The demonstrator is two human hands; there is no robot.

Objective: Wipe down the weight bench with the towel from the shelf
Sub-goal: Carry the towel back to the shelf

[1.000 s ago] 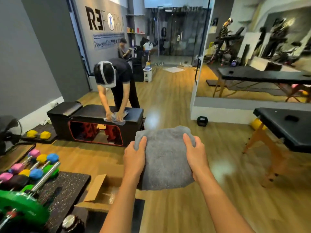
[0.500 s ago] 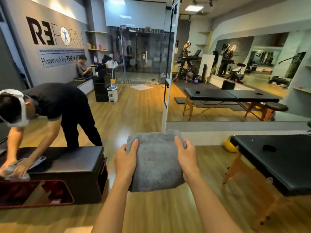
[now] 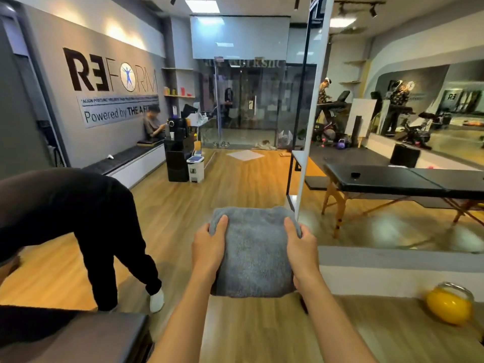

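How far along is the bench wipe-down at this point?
Done: the folded grey towel is fetched, gripped by the left hand and right hand at its sides. In hand: carrying it above the wood floor. Left: all wiping; the towel touches no surface, and the black padded bench sits at lower left, apart from it.

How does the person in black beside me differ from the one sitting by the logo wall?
The person in black stands close, bent forward; the person in a grey top sits far back on the long wall bench. The standing one's head is out of frame; the seated one's shows. Both are on your left.
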